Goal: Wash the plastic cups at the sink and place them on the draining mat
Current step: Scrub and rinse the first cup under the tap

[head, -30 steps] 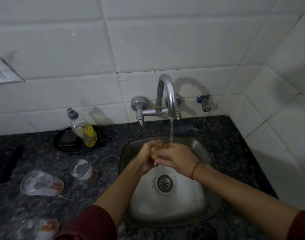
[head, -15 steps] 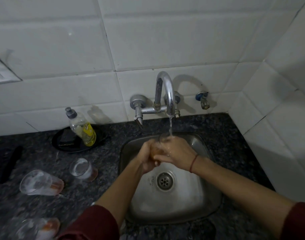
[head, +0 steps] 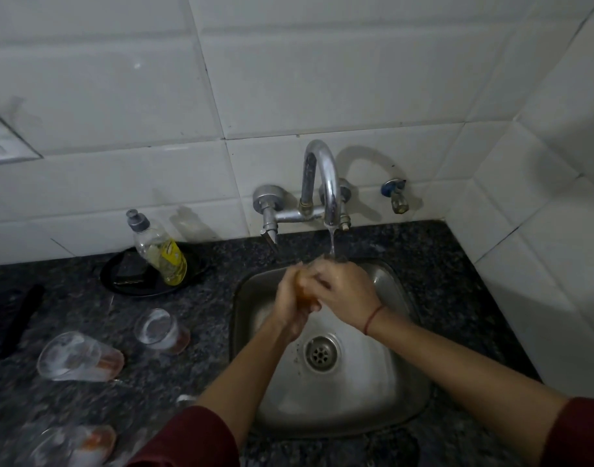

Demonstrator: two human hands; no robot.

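Dimly lit, with soft grey shadows thrown rightward across a back wall (head: 288,79) of large glossy white tiles and thin dark joints. Meets a second tiled wall (head: 551,183) at an inside corner on the right. Runs along the foot of both as a dark speckled stone counter (head: 457,284). Carries a white switch plate (head: 2,143), cut off at the left edge, and a small blue-capped valve (head: 396,197) set low in the tiles, near the corner.
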